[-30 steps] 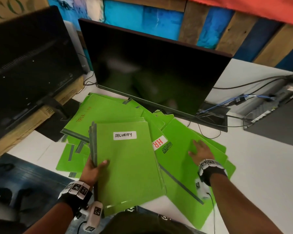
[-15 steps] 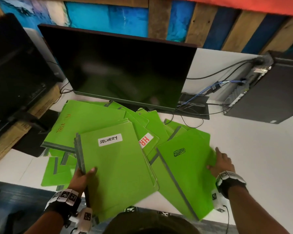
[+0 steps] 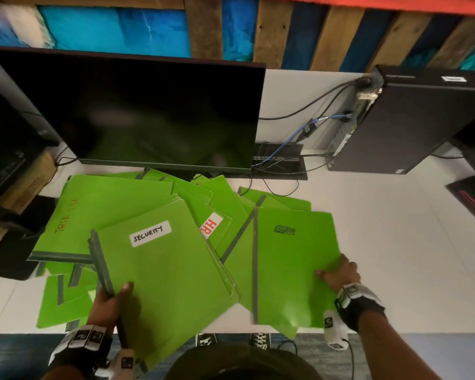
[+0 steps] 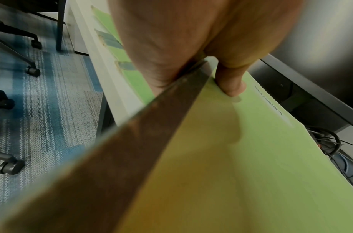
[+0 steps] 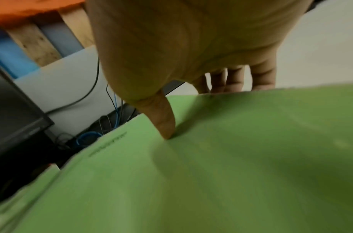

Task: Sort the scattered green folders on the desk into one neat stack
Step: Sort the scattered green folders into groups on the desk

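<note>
Several green folders lie fanned across the white desk (image 3: 381,242) in front of a monitor. My left hand (image 3: 113,296) grips a small stack topped by the folder labelled SECURITY (image 3: 165,270) by its grey spine, thumb on top (image 4: 230,85). My right hand (image 3: 337,272) pinches the right edge of a folder with a black scribble mark (image 3: 294,259), thumb (image 5: 163,119) on its cover and fingers under the edge. An HR folder (image 3: 211,229) and a folder with orange writing (image 3: 93,212) lie beneath.
A dark monitor (image 3: 148,113) stands right behind the folders, its cables (image 3: 280,157) trailing to a black computer case (image 3: 412,119) at the back right. A second screen (image 3: 6,138) and cardboard sit at the left. Chair castors (image 4: 12,167) stand on the carpet below.
My right hand slid from flat on top of the scribble-marked folder to its right edge and took hold, swinging it straighter. The left hand kept its grip on the SECURITY stack.
</note>
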A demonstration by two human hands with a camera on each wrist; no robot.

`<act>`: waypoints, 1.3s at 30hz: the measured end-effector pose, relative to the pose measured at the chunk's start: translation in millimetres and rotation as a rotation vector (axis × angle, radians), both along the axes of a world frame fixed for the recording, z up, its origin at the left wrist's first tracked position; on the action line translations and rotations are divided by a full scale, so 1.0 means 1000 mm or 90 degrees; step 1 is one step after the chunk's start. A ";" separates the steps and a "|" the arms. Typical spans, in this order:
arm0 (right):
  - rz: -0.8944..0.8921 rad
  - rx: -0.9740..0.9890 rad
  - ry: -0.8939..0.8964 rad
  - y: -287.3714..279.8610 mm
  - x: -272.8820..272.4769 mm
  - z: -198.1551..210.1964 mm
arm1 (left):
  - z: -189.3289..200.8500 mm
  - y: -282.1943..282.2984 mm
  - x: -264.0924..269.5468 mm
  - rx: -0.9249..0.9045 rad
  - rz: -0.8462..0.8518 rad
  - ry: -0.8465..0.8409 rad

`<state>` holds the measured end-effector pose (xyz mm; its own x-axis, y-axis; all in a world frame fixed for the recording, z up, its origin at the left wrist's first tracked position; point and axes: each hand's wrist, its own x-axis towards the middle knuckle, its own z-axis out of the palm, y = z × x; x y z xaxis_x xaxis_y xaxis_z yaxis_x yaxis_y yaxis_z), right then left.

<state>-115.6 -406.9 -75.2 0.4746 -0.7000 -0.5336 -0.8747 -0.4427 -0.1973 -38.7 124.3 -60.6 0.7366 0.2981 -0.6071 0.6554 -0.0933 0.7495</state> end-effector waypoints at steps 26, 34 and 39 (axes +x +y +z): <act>-0.029 0.470 -0.647 0.027 0.046 0.174 | 0.010 -0.009 -0.007 -0.029 0.020 -0.014; 0.055 0.591 -0.571 0.117 0.119 0.143 | 0.015 -0.009 -0.009 -0.031 0.021 -0.025; 0.122 0.551 -0.408 0.180 0.137 0.090 | 0.015 -0.007 -0.009 -0.031 0.020 -0.032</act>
